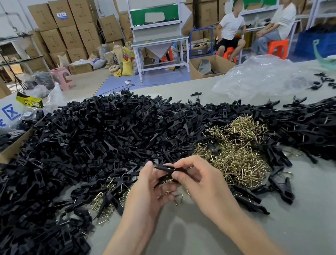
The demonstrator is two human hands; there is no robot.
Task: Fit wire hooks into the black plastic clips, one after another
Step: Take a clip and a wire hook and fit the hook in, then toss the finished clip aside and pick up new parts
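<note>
You held one black clip (166, 169) between both hands, just above the near middle of the table (320, 225); your left hand (149, 189) was curled round its near end, with what looked like a few loose hooks in the palm; your right hand (200, 179) pinched its far end between thumb and forefinger; your fingers hid the joint, so I could not tell whether a hook was seated yet. The pile of wire hooks (234, 147) lay just right of your hands, and it was large; the heap of bare clips (101, 135) spread far and left, larger again. At the right, the clips with wire (280, 188) looked to me like finished ones. I judged you were early in the job, with most of the clips left to fit.
</note>
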